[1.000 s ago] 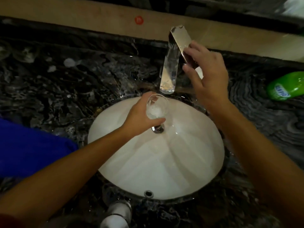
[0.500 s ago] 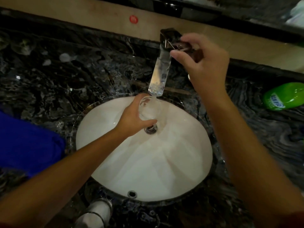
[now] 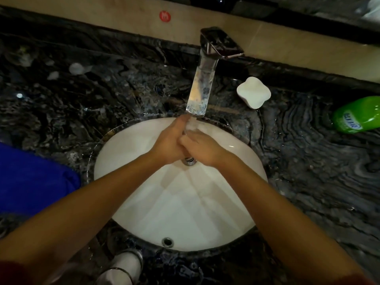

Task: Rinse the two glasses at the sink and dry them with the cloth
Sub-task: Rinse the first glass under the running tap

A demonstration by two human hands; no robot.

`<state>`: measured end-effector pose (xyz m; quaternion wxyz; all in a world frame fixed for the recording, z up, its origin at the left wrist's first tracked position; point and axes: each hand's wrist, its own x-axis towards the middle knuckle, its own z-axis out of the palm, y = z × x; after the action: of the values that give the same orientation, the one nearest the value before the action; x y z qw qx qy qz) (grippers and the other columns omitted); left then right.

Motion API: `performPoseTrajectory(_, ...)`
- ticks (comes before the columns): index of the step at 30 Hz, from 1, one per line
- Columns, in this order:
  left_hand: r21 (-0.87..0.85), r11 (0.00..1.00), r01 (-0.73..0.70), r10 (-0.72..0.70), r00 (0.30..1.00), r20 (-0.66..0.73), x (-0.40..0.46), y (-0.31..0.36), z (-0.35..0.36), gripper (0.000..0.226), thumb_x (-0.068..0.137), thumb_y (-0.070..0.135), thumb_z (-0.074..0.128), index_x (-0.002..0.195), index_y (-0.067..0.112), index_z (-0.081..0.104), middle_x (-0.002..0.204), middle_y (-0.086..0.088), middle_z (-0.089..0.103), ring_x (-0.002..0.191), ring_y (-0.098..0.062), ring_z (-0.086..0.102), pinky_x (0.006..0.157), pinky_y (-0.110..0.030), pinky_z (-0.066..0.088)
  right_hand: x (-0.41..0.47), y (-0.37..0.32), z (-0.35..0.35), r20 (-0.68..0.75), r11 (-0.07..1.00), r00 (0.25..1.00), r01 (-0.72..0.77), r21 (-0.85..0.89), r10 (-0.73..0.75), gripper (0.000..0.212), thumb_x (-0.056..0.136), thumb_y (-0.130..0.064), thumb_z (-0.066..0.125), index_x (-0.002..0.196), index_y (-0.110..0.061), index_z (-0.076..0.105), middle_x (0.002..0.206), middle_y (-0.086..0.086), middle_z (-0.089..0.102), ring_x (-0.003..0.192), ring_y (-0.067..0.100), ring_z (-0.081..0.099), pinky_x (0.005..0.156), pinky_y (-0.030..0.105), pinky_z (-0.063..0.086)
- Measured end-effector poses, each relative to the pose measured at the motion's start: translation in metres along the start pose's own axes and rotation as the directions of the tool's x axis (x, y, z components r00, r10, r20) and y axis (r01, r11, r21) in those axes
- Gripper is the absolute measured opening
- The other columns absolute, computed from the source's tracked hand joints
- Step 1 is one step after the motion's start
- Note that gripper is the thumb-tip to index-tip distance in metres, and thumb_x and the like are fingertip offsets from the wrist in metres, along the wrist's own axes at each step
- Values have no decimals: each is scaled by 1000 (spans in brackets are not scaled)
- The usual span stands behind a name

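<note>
Both hands (image 3: 186,144) round glass (image 3: 190,126) under tap (image 3: 202,87), mid-basin (image 3: 144,202)

A dark veined marble countertop (image 3: 298,161) with a white oval basin (image 3: 236,182) carries a blue folded cloth (image 3: 30,182), a white soap-like block (image 3: 253,94) and a lying green plastic bottle (image 3: 357,114).

White sink (image 3: 205,212), black veined marble counter (image 3: 308,161), blue cloth (image 3: 35,182), green bottle (image 3: 357,114).
</note>
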<state>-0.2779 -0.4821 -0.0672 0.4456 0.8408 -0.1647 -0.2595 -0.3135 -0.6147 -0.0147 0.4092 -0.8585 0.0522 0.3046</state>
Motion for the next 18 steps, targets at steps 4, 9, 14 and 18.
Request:
performPoseTrajectory(4,-64,998,2,-5,999,-41,0,0,-3,98,60,45,89,143,37,38,116,8,67,103,-18,70,83,-35,58,12,-11,-19,-5,921,991,-123,369,134,16,86,-25,54,82,-12,63,88,12,64,86,29,63,78,44,46)
performPoseTrajectory(9,-76,996,48,-47,999,13,5,1,-11,99,65,27,98,146,21,41,103,14,65,98,-13,70,71,-8,51,12,-8,-17,86,968,987,-151,199,136,40,86,-33,56,109,-4,71,106,10,73,98,25,68,77,34,52)
performPoseTrajectory(14,-27,996,89,-86,992,91,7,4,-5,101,70,36,95,151,21,36,111,13,66,102,-11,69,78,-18,52,20,5,-15,-43,880,977,-168,445,209,25,98,-27,60,98,-8,77,92,4,73,94,22,67,96,42,53)
performPoseTrajectory(18,-171,969,178,-133,960,247,7,5,-10,78,64,39,92,129,18,56,114,5,70,102,-18,71,94,-44,59,19,13,-4,31,878,979,-195,436,202,30,95,-33,58,86,-10,75,98,9,74,97,28,69,85,37,50)
